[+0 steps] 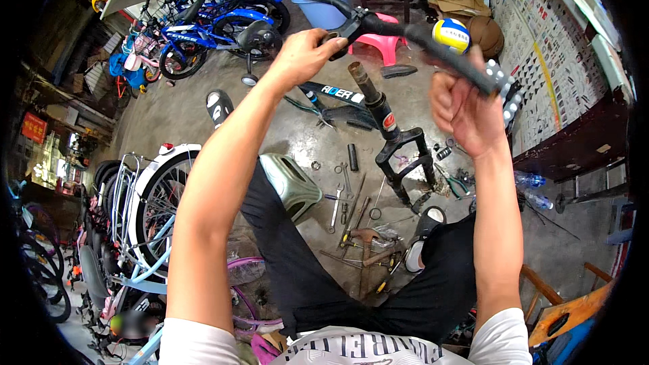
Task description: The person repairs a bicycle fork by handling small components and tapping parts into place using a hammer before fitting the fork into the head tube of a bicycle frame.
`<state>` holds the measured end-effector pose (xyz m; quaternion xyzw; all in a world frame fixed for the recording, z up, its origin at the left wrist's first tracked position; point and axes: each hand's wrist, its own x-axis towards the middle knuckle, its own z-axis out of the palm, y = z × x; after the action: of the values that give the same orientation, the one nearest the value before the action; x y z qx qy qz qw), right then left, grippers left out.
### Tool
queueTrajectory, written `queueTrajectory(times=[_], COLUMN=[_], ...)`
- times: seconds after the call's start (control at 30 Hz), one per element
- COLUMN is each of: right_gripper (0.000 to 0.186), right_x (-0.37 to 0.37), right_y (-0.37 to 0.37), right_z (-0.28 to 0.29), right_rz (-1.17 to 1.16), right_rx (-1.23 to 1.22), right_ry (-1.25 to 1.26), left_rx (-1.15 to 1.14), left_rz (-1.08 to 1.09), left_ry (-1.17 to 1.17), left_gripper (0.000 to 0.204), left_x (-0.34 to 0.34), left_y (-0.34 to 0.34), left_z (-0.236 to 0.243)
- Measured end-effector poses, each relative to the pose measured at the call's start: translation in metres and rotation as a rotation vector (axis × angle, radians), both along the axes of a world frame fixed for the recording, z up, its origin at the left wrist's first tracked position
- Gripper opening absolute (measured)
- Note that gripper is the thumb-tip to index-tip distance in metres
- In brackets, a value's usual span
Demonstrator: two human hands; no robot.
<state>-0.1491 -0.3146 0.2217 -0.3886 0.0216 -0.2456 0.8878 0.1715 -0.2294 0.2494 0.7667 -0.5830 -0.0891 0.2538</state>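
My left hand (307,57) is closed round the stem end of a black bicycle handlebar (443,57), held up above the frame. The bar slants down to the right across the view. Behind its right end is my right hand (468,111), palm toward me, fingers apart and partly bent, slightly smeared; it does not appear to grip the bar. Below, a black bicycle frame (338,92) lies with its front fork (404,152) toward me. The bare, rusty steerer tube (362,78) sticks up out of the head tube.
Wrenches (335,209), a hammer (367,243) and other tools lie on the floor between my legs. A pale green stool (291,186) stands by my left leg. Bicycles (203,34) line the left; a pink stool (385,47) and a ball (451,35) are at the back.
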Motion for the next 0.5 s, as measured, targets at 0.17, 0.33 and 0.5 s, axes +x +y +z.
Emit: queueTrajectory(times=[0.17, 0.33, 0.5], right_gripper=[0.054, 0.061, 0.078], right_x=[0.010, 0.036, 0.055], right_y=[-0.035, -0.030, -0.019], right_z=[-0.084, -0.120, -0.158], right_rz=[-0.472, -0.253, -0.221], right_rx=[-0.298, -1.108, -1.389], right_ry=[0.686, 0.975, 1.111], left_rx=[0.075, 0.141, 0.118], left_rz=[0.088, 0.162, 0.221], left_ry=[0.168, 0.174, 0.391], left_gripper=[0.054, 0.053, 0.048], left_x=[-0.020, -0.028, -0.030], left_y=[-0.006, -0.008, -0.012], left_z=[-0.015, -0.017, -0.024])
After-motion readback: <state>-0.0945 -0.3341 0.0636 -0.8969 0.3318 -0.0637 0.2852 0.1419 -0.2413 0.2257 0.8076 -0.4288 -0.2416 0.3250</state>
